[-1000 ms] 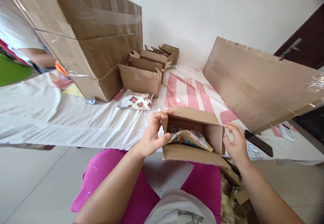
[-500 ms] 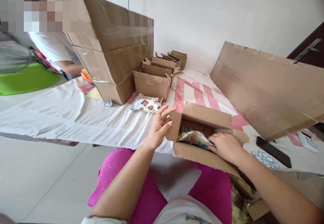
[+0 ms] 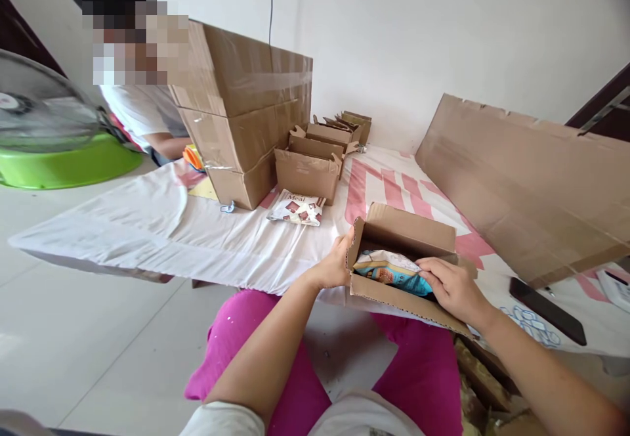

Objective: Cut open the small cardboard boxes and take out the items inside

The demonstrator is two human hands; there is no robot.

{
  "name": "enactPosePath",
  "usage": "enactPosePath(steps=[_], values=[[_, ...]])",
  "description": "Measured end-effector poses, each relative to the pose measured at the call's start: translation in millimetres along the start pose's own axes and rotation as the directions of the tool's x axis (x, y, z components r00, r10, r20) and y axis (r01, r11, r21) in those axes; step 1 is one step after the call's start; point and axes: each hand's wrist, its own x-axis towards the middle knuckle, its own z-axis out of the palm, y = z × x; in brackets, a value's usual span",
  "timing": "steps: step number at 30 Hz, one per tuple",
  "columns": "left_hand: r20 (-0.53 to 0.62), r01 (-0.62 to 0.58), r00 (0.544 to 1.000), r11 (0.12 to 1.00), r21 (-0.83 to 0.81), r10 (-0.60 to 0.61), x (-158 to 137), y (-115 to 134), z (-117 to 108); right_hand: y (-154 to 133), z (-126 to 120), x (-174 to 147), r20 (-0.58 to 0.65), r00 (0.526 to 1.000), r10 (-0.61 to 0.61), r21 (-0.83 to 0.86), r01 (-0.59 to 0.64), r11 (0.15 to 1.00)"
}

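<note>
Now my left hand (image 3: pixel 336 266) grips the box (image 3: pixel 404 234) flap at the table's near edge; my right hand (image 3: pixel 450 286) lies flat, fingers spread, on the packet (image 3: pixel 388 269) inside.

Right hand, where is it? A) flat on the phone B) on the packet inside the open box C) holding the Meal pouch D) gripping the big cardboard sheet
B: the right hand rests on the packet inside the open box, while the left hand holds the box's left flap.
</note>
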Motion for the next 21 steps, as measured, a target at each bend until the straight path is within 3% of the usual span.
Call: enactPosePath(steps=[6,9,11,13,15,17,19,21], values=[[-0.007,-0.076,0.997,0.996,-0.054,0.076,3,5,-1,1,-8,-7,-0.162,0.984,0.071,0.127,-0.051,0.991],[0.004,-0.087,0.996,0.995,-0.05,0.088,2,13,-8,5,-17,-9,-0.333,0.918,0.216,0.272,-0.125,0.954],[0.009,-0.059,0.998,0.997,-0.05,0.06,1,17,-15,6,-26,-10,-0.467,0.798,0.382,0.456,-0.153,0.877],[0.008,-0.037,0.999,0.997,-0.063,0.038,0,19,-22,8,-36,-11,-0.545,0.642,0.54,0.643,-0.094,0.76],[-0.003,-0.033,0.999,0.997,-0.077,0.032,-3,22,-29,11,-48,-13,-0.593,0.498,0.633,0.738,0.022,0.674],[-0.025,-0.042,0.999,0.995,-0.085,0.04,-5,24,-36,18,-58,-16,-0.632,0.389,0.67,0.753,0.105,0.65],[-0.065,-0.063,0.996,0.995,-0.08,0.058,-7,27,-41,29,-65,-21,-0.65,0.316,0.691,0.751,0.131,0.647],[-0.115,-0.078,0.991,0.995,-0.067,0.07,-8,28,-45,42,-65,-26,-0.636,0.303,0.71,0.765,0.12,0.633]])
